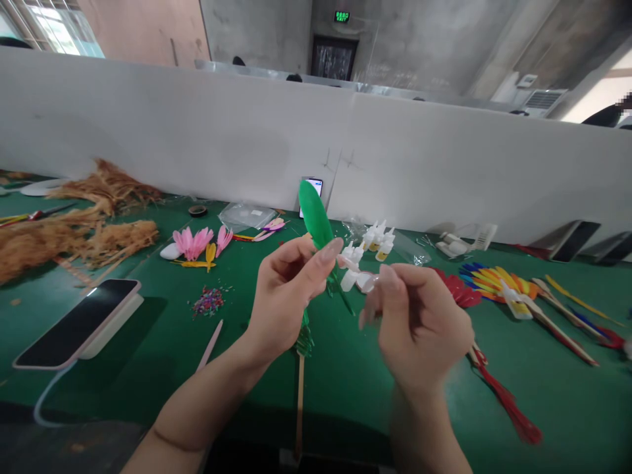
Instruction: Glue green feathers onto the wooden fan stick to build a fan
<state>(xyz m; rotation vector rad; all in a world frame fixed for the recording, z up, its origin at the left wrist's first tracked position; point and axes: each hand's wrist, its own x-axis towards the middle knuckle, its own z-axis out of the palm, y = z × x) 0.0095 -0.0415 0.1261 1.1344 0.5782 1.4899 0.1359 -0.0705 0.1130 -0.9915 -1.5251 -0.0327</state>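
Observation:
Between the thumb and fingers of my left hand (291, 283) is a green feather (316, 214), its broad tip up and its thin end slanting down to the right. My right hand (419, 322) is closed in a pinch to the right of the feather's lower end, apart from it. Whatever it pinches, if anything, is too blurred to make out. Below my left hand, a wooden stick (300, 401) with green strands (305, 339) at its top lies on the green table (355, 395). Small white bottles (384, 243) stand behind my hands.
Pink petals (191, 242), tiny coloured pieces (209, 301) and a propped phone (79, 322) are on the left, with tan fibres (118, 240) farther back. Coloured feathers (498, 282) and a red tassel (511, 398) lie right. A white partition (222, 145) stands behind.

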